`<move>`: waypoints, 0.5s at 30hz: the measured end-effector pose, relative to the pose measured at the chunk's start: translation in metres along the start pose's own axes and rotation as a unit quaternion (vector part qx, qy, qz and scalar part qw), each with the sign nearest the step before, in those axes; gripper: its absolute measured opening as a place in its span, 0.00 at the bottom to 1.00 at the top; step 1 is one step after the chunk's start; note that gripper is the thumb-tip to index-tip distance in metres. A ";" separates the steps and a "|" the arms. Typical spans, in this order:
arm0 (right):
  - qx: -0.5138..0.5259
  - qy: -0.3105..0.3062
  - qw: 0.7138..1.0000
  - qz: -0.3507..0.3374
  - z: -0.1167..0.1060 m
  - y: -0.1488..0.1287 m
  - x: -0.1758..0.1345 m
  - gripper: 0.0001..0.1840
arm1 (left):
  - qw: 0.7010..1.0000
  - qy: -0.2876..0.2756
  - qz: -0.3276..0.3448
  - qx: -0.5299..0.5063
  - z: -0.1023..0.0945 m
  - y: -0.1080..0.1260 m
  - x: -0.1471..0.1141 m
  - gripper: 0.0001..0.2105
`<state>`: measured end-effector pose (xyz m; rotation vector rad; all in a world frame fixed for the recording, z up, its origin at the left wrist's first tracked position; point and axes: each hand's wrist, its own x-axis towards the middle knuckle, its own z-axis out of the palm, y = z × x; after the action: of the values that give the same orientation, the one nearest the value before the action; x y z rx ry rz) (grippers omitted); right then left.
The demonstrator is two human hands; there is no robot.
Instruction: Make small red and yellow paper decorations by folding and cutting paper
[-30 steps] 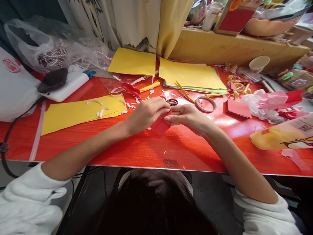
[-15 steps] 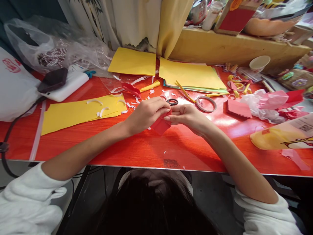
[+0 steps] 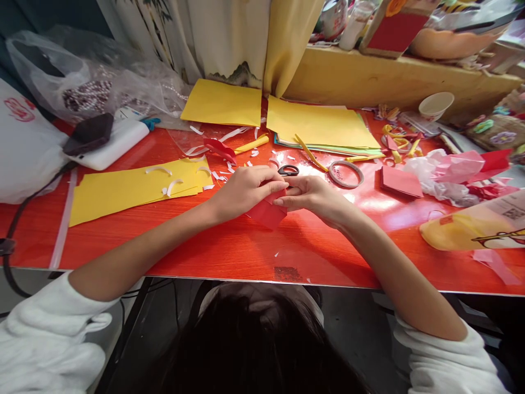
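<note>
A small piece of red paper [image 3: 268,213] is held between both hands above the red table [image 3: 229,249]. My left hand [image 3: 248,191] is closed on its upper left part, the thumb pressed near the top edge. From the right, my right hand [image 3: 314,197] pinches the paper's edge with thumb and fingertips. The fingers hide much of the sheet, so I cannot tell how it is folded. Just behind the fingertips show the black handles of scissors [image 3: 288,170]. A roll of tape [image 3: 346,174] lies to the right of them.
Yellow paper strips [image 3: 135,189] lie at left, yellow sheets [image 3: 223,104] and a paper stack [image 3: 320,123] at the back. Red paper squares [image 3: 401,182], crumpled tissue [image 3: 435,169] and a drink cup [image 3: 471,224] are at right. A phone [image 3: 89,134] rests on a white box.
My left hand's fingers have shifted slightly over the red paper, whose lower part has tilted a little. My right hand has barely moved; the things on the table stay put.
</note>
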<state>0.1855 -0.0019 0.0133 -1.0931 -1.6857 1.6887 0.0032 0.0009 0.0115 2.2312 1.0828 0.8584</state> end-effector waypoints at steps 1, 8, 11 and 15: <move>-0.009 -0.006 1.000 0.001 0.000 0.000 0.000 0.24 | 1.000 -0.008 -0.005 -0.003 0.000 0.000 0.000 0.09; -0.041 -0.028 0.999 -0.002 0.001 -0.001 0.000 0.27 | 1.000 -0.015 -0.023 -0.002 0.001 0.003 -0.002 0.10; -0.042 -0.019 0.999 -0.008 -0.002 0.000 -0.001 0.30 | 0.999 0.021 -0.027 0.001 0.002 0.003 -0.002 0.10; -0.031 -0.022 0.999 -0.010 -0.005 0.000 -0.002 0.28 | 0.998 0.054 -0.012 0.008 0.004 0.002 -0.002 0.11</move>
<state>0.1901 -0.0006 0.0142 -1.0698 -1.7811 1.6705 0.0065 -0.0031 0.0094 2.2027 1.1672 0.9715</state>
